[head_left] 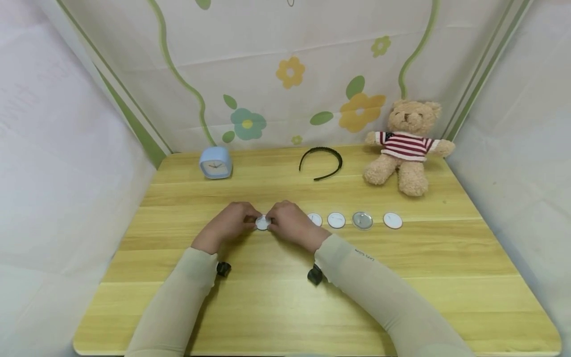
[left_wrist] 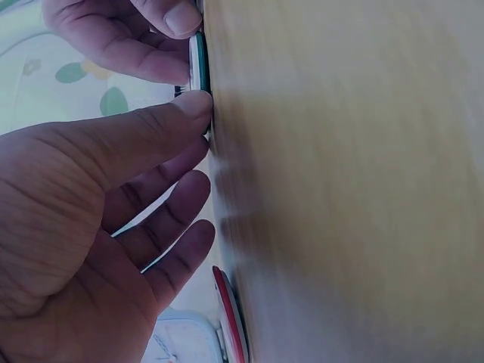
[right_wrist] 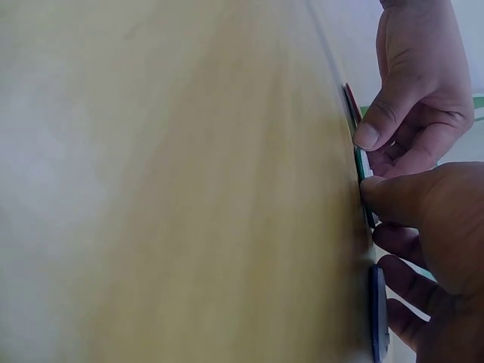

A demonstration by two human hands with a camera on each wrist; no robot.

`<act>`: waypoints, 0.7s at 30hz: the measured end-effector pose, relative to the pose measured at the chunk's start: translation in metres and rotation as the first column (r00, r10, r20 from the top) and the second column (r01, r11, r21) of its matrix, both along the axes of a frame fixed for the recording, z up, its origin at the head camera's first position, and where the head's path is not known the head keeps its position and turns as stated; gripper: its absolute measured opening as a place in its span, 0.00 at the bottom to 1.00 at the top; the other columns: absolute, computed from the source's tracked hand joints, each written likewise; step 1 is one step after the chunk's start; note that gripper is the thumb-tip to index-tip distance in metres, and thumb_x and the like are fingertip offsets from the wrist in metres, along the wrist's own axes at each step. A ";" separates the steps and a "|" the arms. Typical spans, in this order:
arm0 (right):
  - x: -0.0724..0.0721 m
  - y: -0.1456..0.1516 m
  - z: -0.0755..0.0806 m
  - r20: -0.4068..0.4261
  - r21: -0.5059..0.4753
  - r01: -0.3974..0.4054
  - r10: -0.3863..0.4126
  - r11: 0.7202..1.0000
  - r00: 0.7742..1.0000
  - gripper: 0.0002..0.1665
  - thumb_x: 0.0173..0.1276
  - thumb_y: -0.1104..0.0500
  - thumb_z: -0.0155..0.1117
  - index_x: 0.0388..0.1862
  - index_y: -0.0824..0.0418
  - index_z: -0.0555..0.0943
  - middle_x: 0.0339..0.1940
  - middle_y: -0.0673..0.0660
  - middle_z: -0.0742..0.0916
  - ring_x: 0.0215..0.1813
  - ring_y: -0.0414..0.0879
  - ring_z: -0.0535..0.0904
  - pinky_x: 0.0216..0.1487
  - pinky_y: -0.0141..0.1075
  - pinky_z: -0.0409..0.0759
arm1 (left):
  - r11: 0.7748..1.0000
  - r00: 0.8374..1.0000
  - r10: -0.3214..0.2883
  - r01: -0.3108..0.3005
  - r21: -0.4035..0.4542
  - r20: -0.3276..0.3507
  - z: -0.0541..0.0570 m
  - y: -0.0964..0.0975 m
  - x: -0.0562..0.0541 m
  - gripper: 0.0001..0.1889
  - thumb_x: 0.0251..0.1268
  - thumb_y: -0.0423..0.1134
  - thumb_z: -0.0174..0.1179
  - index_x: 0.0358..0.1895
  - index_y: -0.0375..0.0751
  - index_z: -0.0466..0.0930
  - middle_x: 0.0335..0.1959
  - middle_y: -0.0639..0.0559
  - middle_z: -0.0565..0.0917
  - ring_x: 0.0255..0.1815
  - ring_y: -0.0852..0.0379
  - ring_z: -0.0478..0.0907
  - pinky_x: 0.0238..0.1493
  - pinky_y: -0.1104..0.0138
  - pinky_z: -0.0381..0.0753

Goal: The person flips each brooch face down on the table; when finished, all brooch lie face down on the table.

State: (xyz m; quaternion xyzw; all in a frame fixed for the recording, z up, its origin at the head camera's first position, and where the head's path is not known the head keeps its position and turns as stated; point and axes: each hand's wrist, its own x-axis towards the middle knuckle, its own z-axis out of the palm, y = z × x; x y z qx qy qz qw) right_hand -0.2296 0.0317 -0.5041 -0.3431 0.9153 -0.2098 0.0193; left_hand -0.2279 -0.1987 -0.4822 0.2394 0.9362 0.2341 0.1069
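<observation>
Both hands meet over a round pin badge (head_left: pixel 262 223) lying on the table, its white back facing up. At its left side, my left hand (head_left: pixel 233 221) pinches the rim between thumb and fingers. My right hand (head_left: pixel 292 223) pinches the opposite side. A green edge shows on this badge (left_wrist: pixel 203 57) in the left wrist view. Close to the left hand lies a red-edged badge (left_wrist: pixel 230 316), hidden in the head view. Beneath the right hand's outer fingers, the right wrist view has a blue-edged badge (right_wrist: pixel 377 311).
Rightward runs a row of badges: a partly covered white one (head_left: pixel 315 218), another white one (head_left: pixel 336 220), a silver-backed one (head_left: pixel 362 220) and a red-rimmed one (head_left: pixel 392 220). Behind stand a blue clock (head_left: pixel 216 162), a black headband (head_left: pixel 341 161) and a teddy bear (head_left: pixel 405 148).
</observation>
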 end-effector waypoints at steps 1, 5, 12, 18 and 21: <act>0.000 0.000 0.000 -0.002 0.004 -0.003 0.003 1.000 1.000 0.15 0.79 0.54 0.72 0.59 0.58 0.92 0.57 0.54 0.93 0.58 0.51 0.86 0.66 0.45 0.83 | 1.000 1.000 -0.007 0.007 -0.005 -0.008 0.000 0.000 0.000 0.13 0.73 0.34 0.73 0.56 0.50 0.94 0.51 0.54 0.91 0.54 0.53 0.86 0.61 0.53 0.87; -0.001 -0.001 -0.001 -0.012 0.011 -0.012 0.012 1.000 1.000 0.15 0.79 0.54 0.72 0.58 0.58 0.92 0.57 0.54 0.93 0.58 0.51 0.86 0.67 0.45 0.83 | 1.000 1.000 -0.001 0.001 -0.009 -0.006 0.001 -0.004 0.002 0.14 0.73 0.35 0.73 0.59 0.49 0.93 0.55 0.53 0.91 0.59 0.50 0.86 0.65 0.50 0.86; -0.001 -0.002 -0.003 0.011 0.003 -0.026 0.026 1.000 1.000 0.15 0.80 0.55 0.71 0.59 0.57 0.91 0.59 0.54 0.93 0.64 0.52 0.86 0.74 0.47 0.80 | 0.990 0.990 0.134 -0.136 0.029 0.048 0.008 -0.047 0.009 0.27 0.71 0.33 0.74 0.72 0.40 0.82 0.72 0.40 0.82 0.71 0.38 0.79 0.75 0.42 0.77; -0.002 0.002 -0.002 0.037 -0.002 -0.005 0.005 1.000 0.999 0.15 0.80 0.54 0.70 0.60 0.57 0.91 0.61 0.53 0.92 0.66 0.53 0.85 0.76 0.47 0.78 | 0.985 0.983 0.172 -0.171 -0.024 0.057 0.005 -0.080 0.005 0.32 0.71 0.35 0.75 0.76 0.37 0.77 0.77 0.35 0.77 0.80 0.32 0.71 0.81 0.37 0.67; -0.003 0.002 -0.001 0.047 -0.008 -0.008 0.009 1.000 0.999 0.16 0.79 0.54 0.71 0.60 0.58 0.91 0.61 0.54 0.92 0.67 0.53 0.85 0.76 0.47 0.78 | 0.984 0.982 0.179 -0.178 -0.017 0.060 0.002 -0.085 0.004 0.27 0.73 0.36 0.73 0.73 0.37 0.81 0.70 0.37 0.82 0.74 0.34 0.76 0.78 0.38 0.72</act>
